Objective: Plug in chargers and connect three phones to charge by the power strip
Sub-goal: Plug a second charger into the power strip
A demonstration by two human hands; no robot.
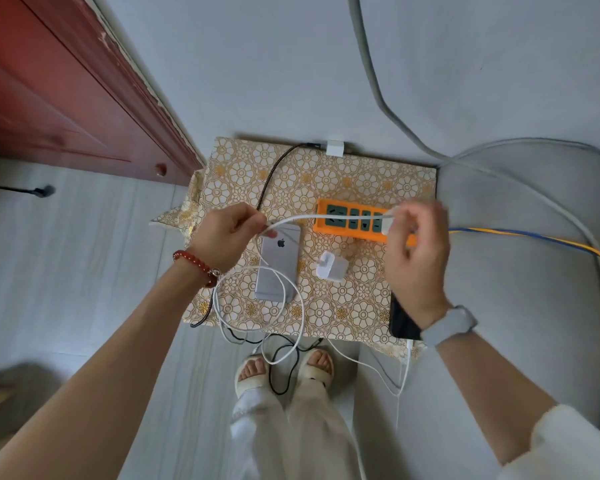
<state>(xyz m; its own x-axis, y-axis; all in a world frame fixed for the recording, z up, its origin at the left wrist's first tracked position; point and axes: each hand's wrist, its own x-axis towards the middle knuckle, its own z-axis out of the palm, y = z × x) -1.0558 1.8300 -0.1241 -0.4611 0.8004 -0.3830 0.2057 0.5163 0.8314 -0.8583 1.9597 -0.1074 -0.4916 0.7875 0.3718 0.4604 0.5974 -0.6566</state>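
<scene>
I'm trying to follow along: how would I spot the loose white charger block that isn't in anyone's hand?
Find the small table with the gold flowered cloth. On it, below the orange power strip and just right of the silver phone, lies a white charger block. Unlike the white plug at the table's far edge, no cable runs from it.
</scene>
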